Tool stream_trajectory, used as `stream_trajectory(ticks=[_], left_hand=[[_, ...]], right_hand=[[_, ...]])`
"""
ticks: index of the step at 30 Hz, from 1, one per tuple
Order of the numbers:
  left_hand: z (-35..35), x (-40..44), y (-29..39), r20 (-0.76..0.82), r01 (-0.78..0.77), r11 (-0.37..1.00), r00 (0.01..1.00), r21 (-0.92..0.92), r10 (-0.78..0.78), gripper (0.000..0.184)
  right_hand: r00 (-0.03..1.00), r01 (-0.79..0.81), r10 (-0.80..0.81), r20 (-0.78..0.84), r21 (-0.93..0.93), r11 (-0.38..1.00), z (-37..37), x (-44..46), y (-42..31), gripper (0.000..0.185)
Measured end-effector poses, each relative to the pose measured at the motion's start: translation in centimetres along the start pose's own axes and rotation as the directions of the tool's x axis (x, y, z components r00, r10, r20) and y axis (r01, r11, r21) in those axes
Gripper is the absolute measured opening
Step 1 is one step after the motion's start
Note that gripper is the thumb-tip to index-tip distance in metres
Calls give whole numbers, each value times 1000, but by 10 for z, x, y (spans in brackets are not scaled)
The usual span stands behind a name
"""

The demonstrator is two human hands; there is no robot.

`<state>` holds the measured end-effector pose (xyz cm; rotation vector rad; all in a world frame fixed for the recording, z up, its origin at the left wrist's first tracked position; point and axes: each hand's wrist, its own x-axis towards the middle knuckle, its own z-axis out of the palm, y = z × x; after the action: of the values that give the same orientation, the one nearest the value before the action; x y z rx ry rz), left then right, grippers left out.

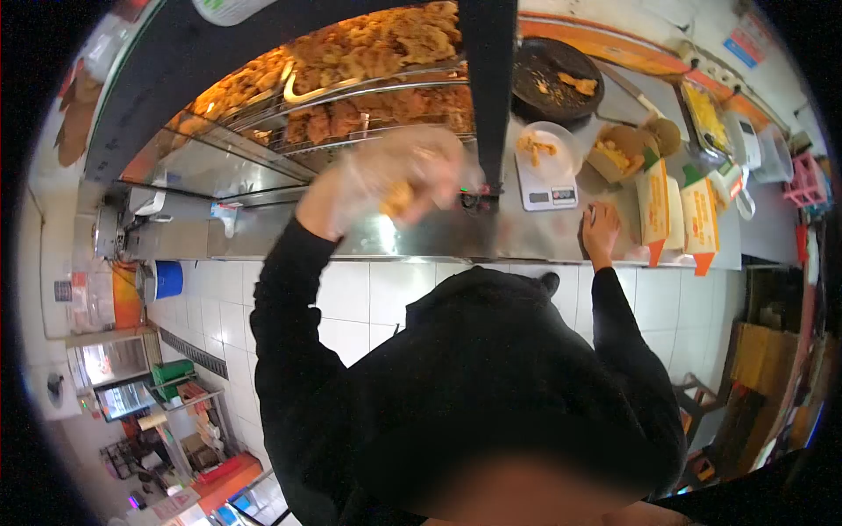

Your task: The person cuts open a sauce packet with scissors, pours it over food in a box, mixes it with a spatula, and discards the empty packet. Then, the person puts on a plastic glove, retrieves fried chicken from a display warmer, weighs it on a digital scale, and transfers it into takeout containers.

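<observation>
My left hand [386, 171], in a clear plastic glove and blurred by motion, is raised in front of the heated display case. Its fingers are closed around a piece of fried chicken [397, 200]. My right hand [602, 230] lies on the steel counter with fingers apart and nothing in it, near the digital kitchen scale [550, 198]. A pale bowl [568, 158] holding fried pieces [537, 149] sits on that scale. To its right is an open brown paper box [605, 165] with fried food inside.
Racks of fried chicken [386, 44] fill the display case. A round dark pan [548, 96] with scraps and a knife [633, 90] lie at the back. White-and-orange cartons [656, 206] stand at the right by the counter's front edge. A metal tray [706, 114] holds yellow food.
</observation>
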<state>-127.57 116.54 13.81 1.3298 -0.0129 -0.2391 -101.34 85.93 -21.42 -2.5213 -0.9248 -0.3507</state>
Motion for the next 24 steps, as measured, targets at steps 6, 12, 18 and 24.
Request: stream_trajectory(ticks=[6,12,18,24], left_hand=[[42,137,-147,-204,-40,996,979,-75,24,21],[-13,261,-237,-596,164,656,615,736,515,47],[62,128,-82,30,-228,42,305,973,952,20],[2,6,21,105,498,-235,274,835,956,28]], right_hand=[[1000,14,-14,17,-22,1000,-3,1,-2,23],[1000,29,-29,-8,78,996,-12,4,-6,21],[999,46,-46,-8,105,993,-6,3,-2,21],[996,60,-64,65,63,996,-9,3,-4,23]])
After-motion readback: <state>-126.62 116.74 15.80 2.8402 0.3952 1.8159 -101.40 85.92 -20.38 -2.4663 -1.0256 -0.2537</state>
